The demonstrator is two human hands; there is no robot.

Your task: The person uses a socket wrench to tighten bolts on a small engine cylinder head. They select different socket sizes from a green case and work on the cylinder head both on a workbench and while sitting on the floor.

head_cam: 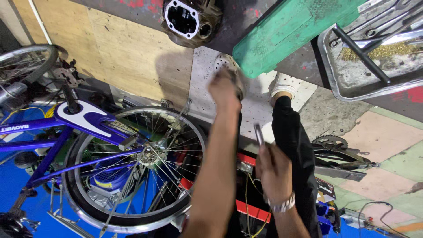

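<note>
Two hands work near the bicycle wheel point(134, 169): the right hand point(273, 169) grips a slim metal tool point(258, 133) upright, while the left hand point(224, 90) reaches far, blurred, its grasp unclear. Left stands the purple frame point(66, 132); the tool seems readied, and using it calls for steady aim.

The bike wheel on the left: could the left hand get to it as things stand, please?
Probably yes. The left hand is raised just right of the wheel, holds nothing that shows, and nothing lies between them. The right hand holds a metal tool.
</note>
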